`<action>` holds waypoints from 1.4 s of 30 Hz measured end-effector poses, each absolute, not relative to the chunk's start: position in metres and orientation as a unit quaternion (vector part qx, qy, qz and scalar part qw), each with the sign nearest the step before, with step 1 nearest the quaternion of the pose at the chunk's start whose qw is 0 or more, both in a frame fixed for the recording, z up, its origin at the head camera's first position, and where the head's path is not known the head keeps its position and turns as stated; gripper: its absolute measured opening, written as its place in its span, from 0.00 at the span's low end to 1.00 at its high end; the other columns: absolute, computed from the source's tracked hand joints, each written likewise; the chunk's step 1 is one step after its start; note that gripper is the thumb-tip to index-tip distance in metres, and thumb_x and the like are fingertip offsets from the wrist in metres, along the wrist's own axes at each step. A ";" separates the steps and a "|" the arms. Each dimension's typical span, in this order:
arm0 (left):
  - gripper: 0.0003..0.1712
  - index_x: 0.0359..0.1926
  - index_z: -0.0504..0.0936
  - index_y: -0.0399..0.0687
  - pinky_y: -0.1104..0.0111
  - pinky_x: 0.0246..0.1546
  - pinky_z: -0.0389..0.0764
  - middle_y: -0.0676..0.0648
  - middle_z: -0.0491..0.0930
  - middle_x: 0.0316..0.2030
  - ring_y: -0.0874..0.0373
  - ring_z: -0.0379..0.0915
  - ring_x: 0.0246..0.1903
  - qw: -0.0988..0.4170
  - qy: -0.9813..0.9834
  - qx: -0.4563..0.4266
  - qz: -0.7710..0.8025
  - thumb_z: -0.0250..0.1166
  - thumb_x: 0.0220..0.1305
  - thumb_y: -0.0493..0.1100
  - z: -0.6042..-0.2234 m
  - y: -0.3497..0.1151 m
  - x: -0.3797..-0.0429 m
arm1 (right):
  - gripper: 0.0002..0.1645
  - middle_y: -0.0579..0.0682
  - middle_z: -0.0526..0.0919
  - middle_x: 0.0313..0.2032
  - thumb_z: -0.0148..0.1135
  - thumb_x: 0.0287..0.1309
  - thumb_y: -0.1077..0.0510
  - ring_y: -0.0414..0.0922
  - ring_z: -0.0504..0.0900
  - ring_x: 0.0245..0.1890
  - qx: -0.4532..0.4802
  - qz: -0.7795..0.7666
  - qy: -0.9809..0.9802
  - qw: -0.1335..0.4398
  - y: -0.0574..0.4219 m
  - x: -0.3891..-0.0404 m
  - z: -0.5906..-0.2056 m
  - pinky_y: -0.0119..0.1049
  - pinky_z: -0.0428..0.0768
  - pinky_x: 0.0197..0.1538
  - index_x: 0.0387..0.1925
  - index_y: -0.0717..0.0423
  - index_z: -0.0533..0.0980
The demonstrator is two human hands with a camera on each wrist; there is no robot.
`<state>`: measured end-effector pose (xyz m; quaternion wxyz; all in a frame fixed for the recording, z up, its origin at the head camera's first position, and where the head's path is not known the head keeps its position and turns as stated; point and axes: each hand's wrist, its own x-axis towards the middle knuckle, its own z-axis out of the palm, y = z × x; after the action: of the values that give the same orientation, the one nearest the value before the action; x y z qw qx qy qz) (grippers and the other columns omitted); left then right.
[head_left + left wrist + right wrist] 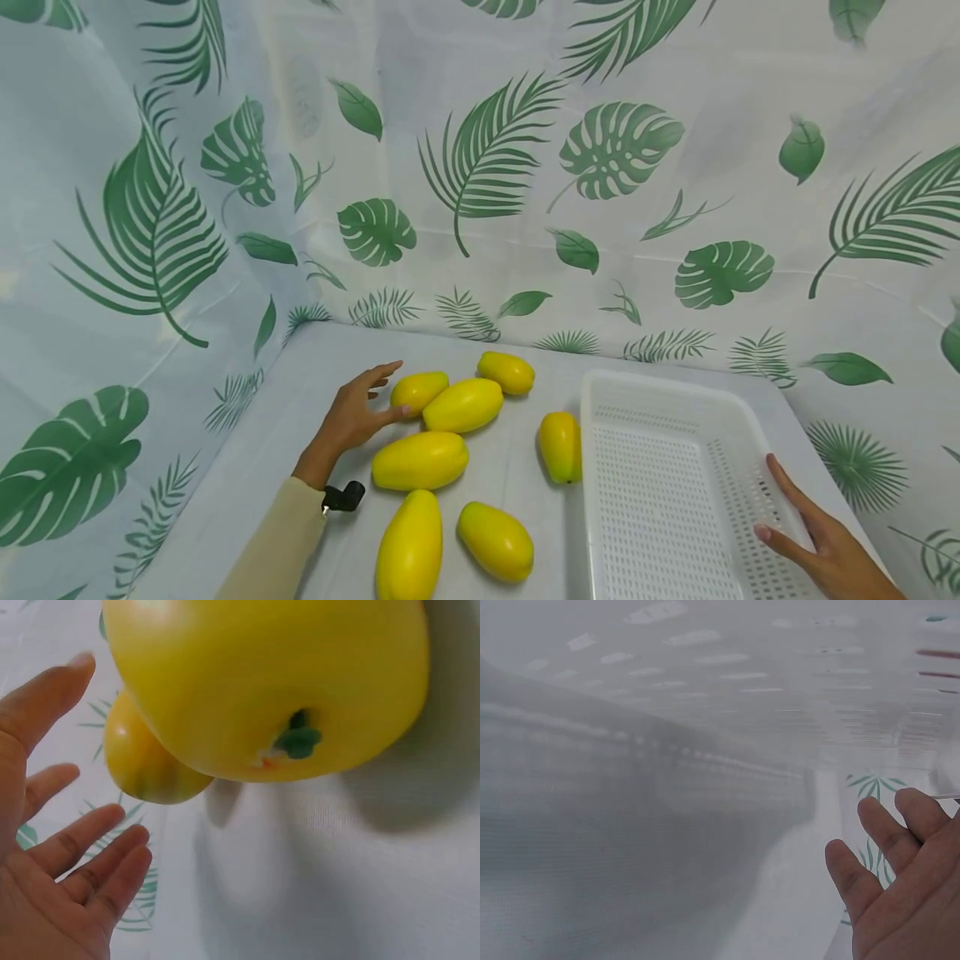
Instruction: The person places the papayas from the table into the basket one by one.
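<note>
At the far left of the group, my left hand (358,414) reaches beside a yellow papaya (417,395), its fingers spread. The thumb tip overlaps that papaya in the head view; contact cannot be told. In the left wrist view a large papaya (262,682) with a green stem end looms close, another papaya (154,761) behind it, and the spread left hand (64,862) grips neither. My right hand (832,546) is at the right rim of a white plastic basket (588,500), thumb over the inner side. In the right wrist view the right hand (900,870) shows fairly straight, separated fingers.
Several more papayas lie on the white-covered table (330,342), including a papaya (561,447) beside the basket's left wall and a papaya (495,542) nearer the front. No fruit shows inside the basket. A leaf-patterned curtain (510,275) stands behind the table and along its sides.
</note>
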<state>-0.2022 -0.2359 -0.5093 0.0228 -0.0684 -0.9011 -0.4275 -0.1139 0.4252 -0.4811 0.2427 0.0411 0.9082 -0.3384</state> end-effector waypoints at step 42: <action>0.43 0.78 0.71 0.49 0.49 0.67 0.74 0.44 0.74 0.74 0.45 0.73 0.64 -0.091 -0.829 -0.152 -0.531 0.77 0.65 0.46 -0.528 -0.228 -0.242 | 0.56 0.76 0.30 0.81 0.54 0.78 0.36 0.86 0.58 0.72 0.023 -0.364 0.902 0.231 0.411 -0.107 -0.479 0.64 0.89 0.47 0.76 0.16 0.18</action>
<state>-0.2417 -0.2283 -0.5280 -0.0914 -0.1517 -0.8287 -0.5309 -0.1070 0.4112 -0.4787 0.2309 0.0229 0.9019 -0.3642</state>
